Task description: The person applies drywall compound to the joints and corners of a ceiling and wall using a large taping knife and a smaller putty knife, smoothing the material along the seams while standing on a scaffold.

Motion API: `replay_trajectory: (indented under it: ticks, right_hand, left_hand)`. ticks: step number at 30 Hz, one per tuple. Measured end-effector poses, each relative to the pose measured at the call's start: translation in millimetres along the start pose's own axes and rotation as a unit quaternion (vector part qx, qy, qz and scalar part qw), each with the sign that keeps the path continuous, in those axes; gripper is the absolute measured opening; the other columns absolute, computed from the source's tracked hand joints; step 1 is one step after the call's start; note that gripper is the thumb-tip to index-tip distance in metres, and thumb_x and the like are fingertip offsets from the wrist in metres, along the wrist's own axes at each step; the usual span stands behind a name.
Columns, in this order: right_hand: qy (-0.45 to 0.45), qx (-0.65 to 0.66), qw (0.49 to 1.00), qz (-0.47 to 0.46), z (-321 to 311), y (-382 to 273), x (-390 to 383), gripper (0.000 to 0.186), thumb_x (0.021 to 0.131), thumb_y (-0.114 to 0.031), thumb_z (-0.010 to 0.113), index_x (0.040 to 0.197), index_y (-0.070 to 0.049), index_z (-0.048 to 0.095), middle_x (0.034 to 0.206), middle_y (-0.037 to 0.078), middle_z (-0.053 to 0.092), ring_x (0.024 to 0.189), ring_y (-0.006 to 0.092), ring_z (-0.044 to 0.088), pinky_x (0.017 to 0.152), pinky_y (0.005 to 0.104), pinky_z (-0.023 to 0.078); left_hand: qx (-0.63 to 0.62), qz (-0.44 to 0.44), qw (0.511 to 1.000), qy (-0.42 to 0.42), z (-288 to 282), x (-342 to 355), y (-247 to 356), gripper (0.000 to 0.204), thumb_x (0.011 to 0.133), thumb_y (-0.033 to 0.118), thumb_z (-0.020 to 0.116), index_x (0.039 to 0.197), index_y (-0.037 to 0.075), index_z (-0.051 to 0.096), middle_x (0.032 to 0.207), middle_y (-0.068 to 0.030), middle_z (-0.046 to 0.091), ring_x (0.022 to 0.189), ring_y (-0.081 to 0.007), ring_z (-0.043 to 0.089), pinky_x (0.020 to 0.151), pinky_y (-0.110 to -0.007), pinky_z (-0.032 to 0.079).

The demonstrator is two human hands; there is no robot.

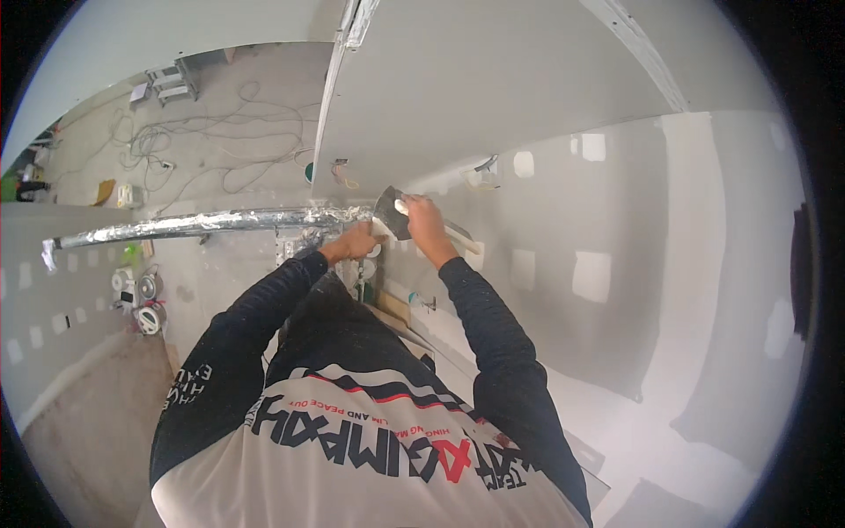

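My right hand (426, 222) is closed around a taping knife (387, 208) with a broad dark blade, held upright near the middle of the view. Just left of it, my left hand (356, 240) has its fingers bent together by the blade's lower edge, next to something small and white. What those fingers hold is too small to make out. A long metal tube (202, 223), smeared with white compound, stretches leftward from beside the knife, and its near end lies just above my left hand.
Grey wallboard (563, 229) with white compound patches rises on the right. Wires hang from a wall opening (482, 173). Cables (158, 141) snake over the floor at far left, near a small step ladder (172, 84). Buckets (150, 286) stand by the left wall.
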State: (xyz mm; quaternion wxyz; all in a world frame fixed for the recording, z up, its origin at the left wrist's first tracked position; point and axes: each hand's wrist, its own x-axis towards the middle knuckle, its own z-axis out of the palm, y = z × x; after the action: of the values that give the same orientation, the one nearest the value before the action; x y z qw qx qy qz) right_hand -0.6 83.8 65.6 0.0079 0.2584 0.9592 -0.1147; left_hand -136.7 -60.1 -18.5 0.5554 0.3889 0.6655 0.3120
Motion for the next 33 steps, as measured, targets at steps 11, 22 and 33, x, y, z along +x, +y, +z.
replay_trajectory:
  ticks: [11, 22, 33]
  right_hand:
    - [0.027, -0.037, 0.997, -0.055, -1.9, -30.0, -29.0, 0.047, 0.085, 0.002, 0.056, 0.132, -0.002, 0.062, 0.117, 0.015, 0.066, 0.109, 0.0366, 0.064, 0.089, 0.0467, 0.055]
    - [0.038, 0.046, 0.998, -0.015, -9.0, -72.9, -65.6, 0.042, 0.082, 0.002, 0.060, 0.123, 0.000, 0.065, 0.111, 0.016, 0.067, 0.103, 0.0389, 0.065, 0.084, 0.0469, 0.055]
    - [0.048, 0.096, 0.987, 0.119, -32.7, -72.8, -53.0, 0.034, 0.083, 0.000, 0.061, 0.115, -0.005, 0.070, 0.105, 0.016, 0.071, 0.095, 0.0393, 0.069, 0.083, 0.0492, 0.055]
  left_hand:
    - [-0.012, 0.010, 0.998, -0.065, -12.4, -10.0, -4.2, 0.091, 0.095, 0.046, 0.068, 0.141, -0.024, 0.033, 0.068, -0.0151, 0.064, 0.052, -0.0220, 0.062, 0.049, -0.036, 0.049]
    - [-0.011, 0.129, 0.992, -0.001, 1.9, -4.2, -18.8, 0.051, 0.089, 0.028, 0.071, 0.122, -0.009, 0.056, 0.086, -0.0177, 0.070, 0.064, -0.0216, 0.067, 0.055, -0.037, 0.054]
    - [-0.025, -0.004, 0.998, -0.065, -9.7, -15.3, 14.2, 0.036, 0.092, 0.022, 0.072, 0.109, -0.007, 0.060, 0.078, -0.0130, 0.069, 0.062, -0.0157, 0.068, 0.053, -0.034, 0.053]
